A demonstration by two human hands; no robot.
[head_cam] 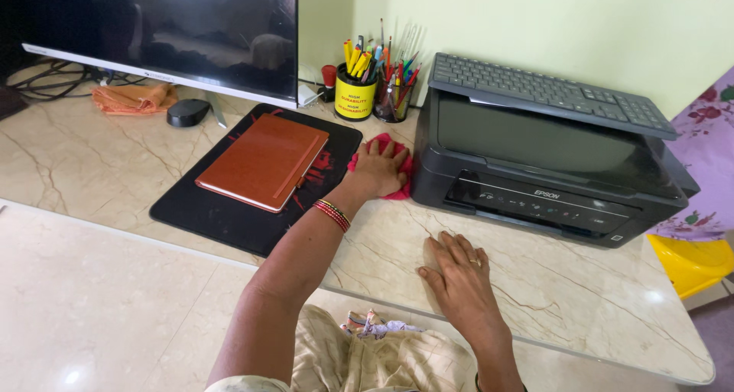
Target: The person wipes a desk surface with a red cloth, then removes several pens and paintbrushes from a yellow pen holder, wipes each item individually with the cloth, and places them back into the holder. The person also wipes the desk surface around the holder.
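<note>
- An orange cloth (131,97), crumpled and soft, lay at far left under the monitor (176,25); a black oval mouse (187,112) sat just beside it.
- A rectangular brown notebook (264,161) with a smooth cover rested on a flat black mat (229,216).
- The left hand (376,170) pressed flat, fingers spread, on a pink cloth (399,179), gripping nothing beyond the cloth under the palm. The cloth lay on the worktop (581,300) between the mat and the printer (535,170).
- Risk: a wider sweep could knock the yellow pen holder (355,95) (packed with pens) just behind the cloth.
- The right hand (459,277) lay open, palm down, on the glossy veined marble. Risk, as a judgement: the polished surface could let a bracing palm slip.
- A grey keyboard (550,90) lay atop the boxy black printer; a bump could dislodge it.
</note>
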